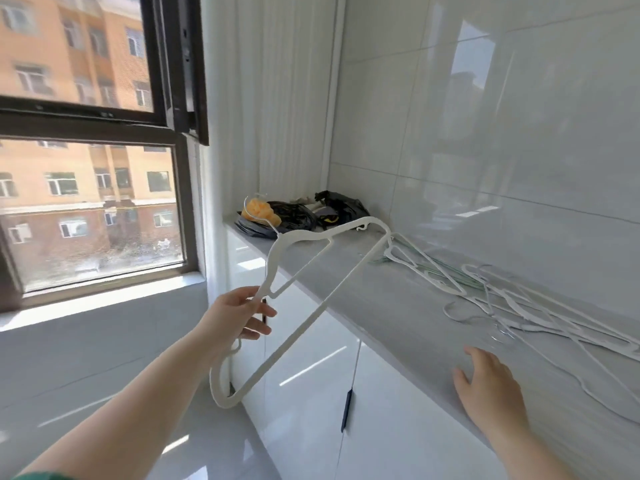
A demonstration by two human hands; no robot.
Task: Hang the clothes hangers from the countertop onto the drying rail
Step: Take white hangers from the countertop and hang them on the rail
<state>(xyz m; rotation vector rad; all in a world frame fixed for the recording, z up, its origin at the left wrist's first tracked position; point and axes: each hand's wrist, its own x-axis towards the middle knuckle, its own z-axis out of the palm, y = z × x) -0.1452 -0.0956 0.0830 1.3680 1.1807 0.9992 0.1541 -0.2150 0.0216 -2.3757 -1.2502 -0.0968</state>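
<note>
Since only the head view is supplied, every risk is judged from it alone. A white hanger (346, 282) is held clear of the countertop (398, 306), tilted, with its lower corner hanging in front of the white cabinet doors (304, 358). It is grasped by the left hand (239, 317) at one shoulder only, thumb and fingers pinched around the thin arm. So light an off-centre hold could let the frame swing or slip out when it is lifted.

Its wire hook (254, 216) lies in line with the black bags (301, 216) and an orange item (265, 209) at the far end of the countertop. How near it is to them cannot be told, so a snag there is possible if the hanger is swept that way.

The right hand (491, 389) is laid on the countertop near its front edge, fingers released and nothing grasped. Just beyond it, the remaining hangers (540, 317) lie in an overlapping heap against the tiled wall. Because arms and hooks appear interlocked, several could be dragged along when one is pulled, and some could be tipped over the front edge.

No drying rail is shown, so it is judged that the hanger must be carried out of this view. A blind turn could knock it against the open window frame (187, 64).
</note>
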